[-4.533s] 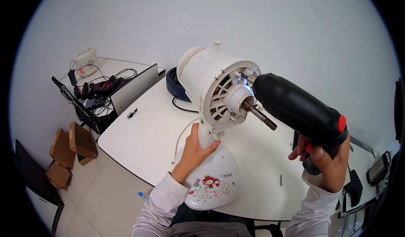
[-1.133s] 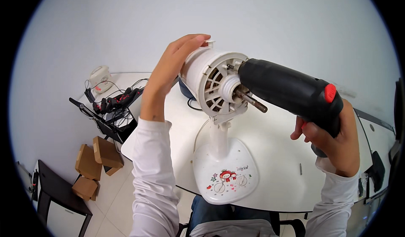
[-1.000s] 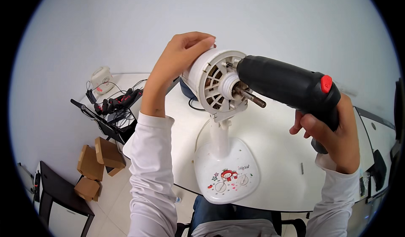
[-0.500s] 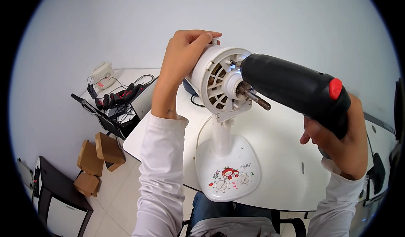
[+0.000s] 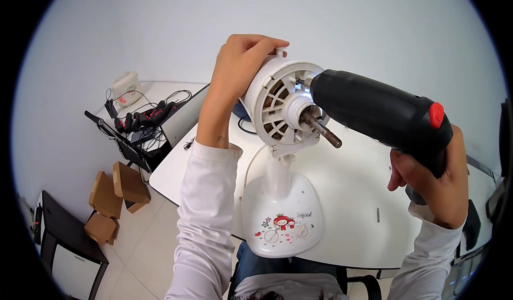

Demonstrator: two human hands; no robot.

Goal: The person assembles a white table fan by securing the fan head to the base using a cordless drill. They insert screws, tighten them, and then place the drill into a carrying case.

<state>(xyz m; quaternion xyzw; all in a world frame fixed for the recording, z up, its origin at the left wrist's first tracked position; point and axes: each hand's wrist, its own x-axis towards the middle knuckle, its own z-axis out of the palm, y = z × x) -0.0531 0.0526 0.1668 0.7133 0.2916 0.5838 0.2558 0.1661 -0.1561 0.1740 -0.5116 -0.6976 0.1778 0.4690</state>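
A white desk fan without blades or cage stands before me, its round motor housing [image 5: 258, 98] facing right and toward me. My left hand [image 5: 238, 67] grips the housing from behind and above, fingers wrapped over the top near a small knob. A bare metal shaft [image 5: 329, 136] sticks out of the housing's threaded collar. In my right hand [image 5: 449, 193] is a black cordless screwdriver [image 5: 374, 105] with a red button. Its bit reaches the upper right of the housing's front, at a screw spot; whether a screw sits there is hidden. The fan's white base [image 5: 254, 204] carries cartoon prints and two dials.
The fan stands on a white table [image 5: 347, 236] with a small thin metal piece [image 5: 378, 215] on it. Farther left are tangled black cables [image 5: 155, 115], a white box-shaped appliance [image 5: 127, 89] and cardboard boxes [image 5: 130, 186] on the floor. A dark cabinet [image 5: 69, 230] stands lower left.
The housing, my left hand and the screwdriver sit slightly farther right in view, while the base and background have shifted left. The bit stays at the same spot on the housing.
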